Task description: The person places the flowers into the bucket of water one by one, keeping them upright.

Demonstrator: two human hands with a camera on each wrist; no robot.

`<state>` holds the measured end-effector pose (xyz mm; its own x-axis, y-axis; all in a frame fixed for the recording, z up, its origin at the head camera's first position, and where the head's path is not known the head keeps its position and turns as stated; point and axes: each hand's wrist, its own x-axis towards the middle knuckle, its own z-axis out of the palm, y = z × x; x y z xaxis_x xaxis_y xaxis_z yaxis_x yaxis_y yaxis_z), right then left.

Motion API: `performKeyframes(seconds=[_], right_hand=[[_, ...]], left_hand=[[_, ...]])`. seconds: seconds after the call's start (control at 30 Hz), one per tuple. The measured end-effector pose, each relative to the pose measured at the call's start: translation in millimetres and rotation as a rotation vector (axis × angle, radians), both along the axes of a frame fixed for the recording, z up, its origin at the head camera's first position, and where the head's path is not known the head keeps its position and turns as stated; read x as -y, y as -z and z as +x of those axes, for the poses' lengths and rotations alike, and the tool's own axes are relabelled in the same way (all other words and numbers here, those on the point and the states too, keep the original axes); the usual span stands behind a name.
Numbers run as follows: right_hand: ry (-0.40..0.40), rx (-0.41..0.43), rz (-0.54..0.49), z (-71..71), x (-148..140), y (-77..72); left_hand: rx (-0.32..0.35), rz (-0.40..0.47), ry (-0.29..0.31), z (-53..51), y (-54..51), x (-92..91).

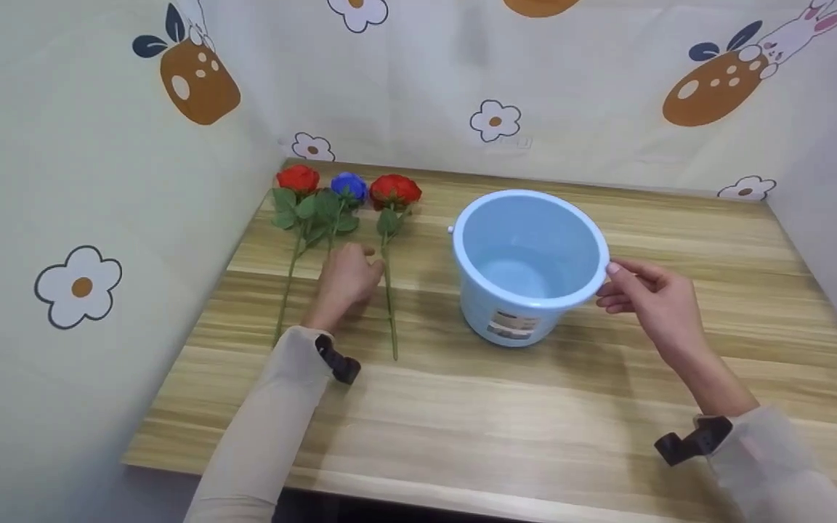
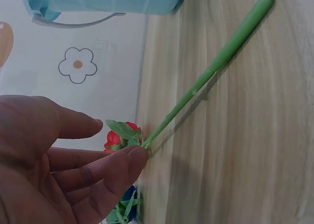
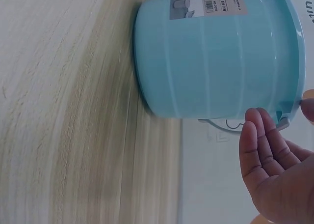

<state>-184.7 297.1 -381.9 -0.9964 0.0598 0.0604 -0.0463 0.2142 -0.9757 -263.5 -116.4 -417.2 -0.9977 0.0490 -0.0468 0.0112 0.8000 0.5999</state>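
Observation:
A light-blue plastic bucket [image 1: 476, 298] stands upright on the wooden table. My right hand [image 1: 662, 305] pinches its rim at the right, thumb at the edge and fingers below it on the outside. Left of the bucket, a red rose [image 1: 298, 179], a blue rose [image 1: 348, 187] and another red rose [image 1: 395, 190] lie with their stems towards me. My left hand [image 1: 349, 280] is over the blue rose's stem, beside the right red rose's stem [image 2: 196, 89]. In the left wrist view its thumb and fingers are apart, fingertips close to that green stem.
A printed label [image 1: 513, 325] is on the bucket's front, and its thin handle [image 2: 83, 23] hangs at the far side. Patterned cloth walls [image 1: 418, 87] bound the wooden table [image 1: 462, 428] at the back and both sides. The table's front edge is nearest me.

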Motion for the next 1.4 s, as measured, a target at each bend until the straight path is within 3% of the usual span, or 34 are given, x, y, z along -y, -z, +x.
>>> performKeyframes(seconds=[0.37,0.73,1.0,1.17,1.4], right_hand=[[0.012,0.035,0.023,-0.6,1,-4.6],[-0.002,0.033,0.013,-0.8,0,-3.7],[-0.007,0.011,0.020,-0.9,0,-1.9],[-0.015,0.009,0.028,-0.9,0,-1.2],[-0.010,0.012,0.017,-0.9,2,-0.2]], left_hand=[[0.037,0.005,-0.017,-13.0,8.7,-6.0],[0.169,0.071,-0.057,-20.7,9.0,-5.2],[0.129,0.010,-0.050,-26.1,13.4,-7.6],[0.140,0.001,-0.054,-30.9,16.3,-7.6],[0.184,-0.005,-0.040,-54.2,38.0,0.9]])
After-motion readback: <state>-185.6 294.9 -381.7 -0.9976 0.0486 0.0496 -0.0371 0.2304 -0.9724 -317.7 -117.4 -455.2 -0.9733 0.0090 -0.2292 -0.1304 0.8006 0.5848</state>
